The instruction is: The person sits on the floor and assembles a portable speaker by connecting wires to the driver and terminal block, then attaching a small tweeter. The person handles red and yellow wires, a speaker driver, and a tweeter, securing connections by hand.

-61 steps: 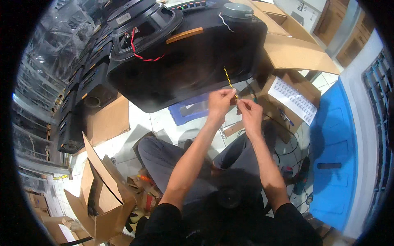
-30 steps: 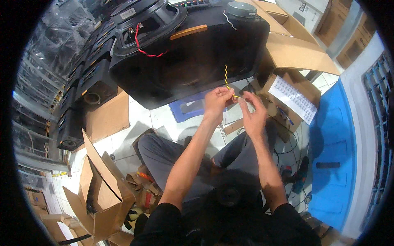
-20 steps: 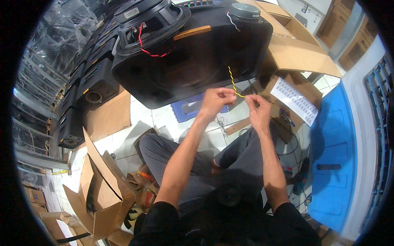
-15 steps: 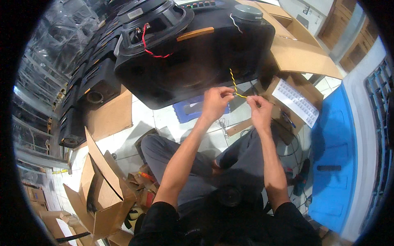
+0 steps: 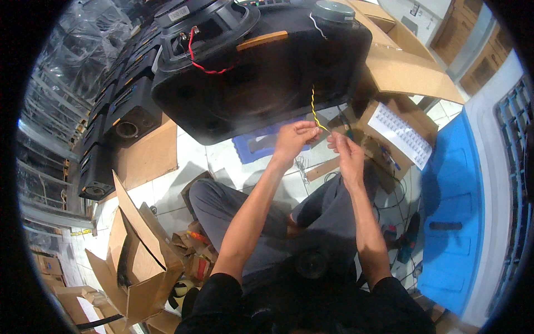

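A twisted yellow-and-black wire comes out of the front of a large black speaker cabinet. My left hand pinches the wire near its lower end. At the tip of the same wire are the closed fingers of my right hand, thumb against forefinger. On top of the cabinet rests a big speaker driver, with a red wire hanging from its terminals. A small wooden strip lies beside it. A round grey driver with a white wire sits at the cabinet's right corner.
A blue tray lies under the cabinet's front edge. Right of my hands, a printed sheet rests on a cardboard box, beside a blue panel. A drill lies near my right knee. Cardboard and several speaker boxes are at left.
My right hand has shifted slightly left and tilted, with its fingers closer to the left hand. The left hand stays on the wire. The whole view has shifted slightly.
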{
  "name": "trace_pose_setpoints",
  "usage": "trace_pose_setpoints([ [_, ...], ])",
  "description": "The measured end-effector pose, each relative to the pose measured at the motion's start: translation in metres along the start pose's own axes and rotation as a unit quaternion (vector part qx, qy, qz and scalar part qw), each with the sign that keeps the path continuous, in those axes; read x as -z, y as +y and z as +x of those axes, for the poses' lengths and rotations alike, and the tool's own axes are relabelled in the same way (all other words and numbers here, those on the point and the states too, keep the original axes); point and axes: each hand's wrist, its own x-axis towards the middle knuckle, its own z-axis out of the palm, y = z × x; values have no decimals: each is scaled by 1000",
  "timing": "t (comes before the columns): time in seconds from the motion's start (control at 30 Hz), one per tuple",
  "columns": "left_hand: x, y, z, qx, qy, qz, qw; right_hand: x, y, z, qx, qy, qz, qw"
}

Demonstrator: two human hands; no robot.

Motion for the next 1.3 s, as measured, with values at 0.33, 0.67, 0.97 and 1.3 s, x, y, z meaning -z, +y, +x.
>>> trace_pose_setpoints([
  [0.33,18,-31,-7,-18,92,125,988,22,-21,-87,-45,-283,-379,880],
  [0.67,31,-48,-60,35,118,103,987,28,-38,-235,-22,-573,-545,611],
  [0.97,10,-61,-103,70,75,99,990,33,-7,-251,-4,-488,-507,711],
  [1.3,8,-65,-196,102,57,109,987,52,16,-239,90,-473,-455,750],
])
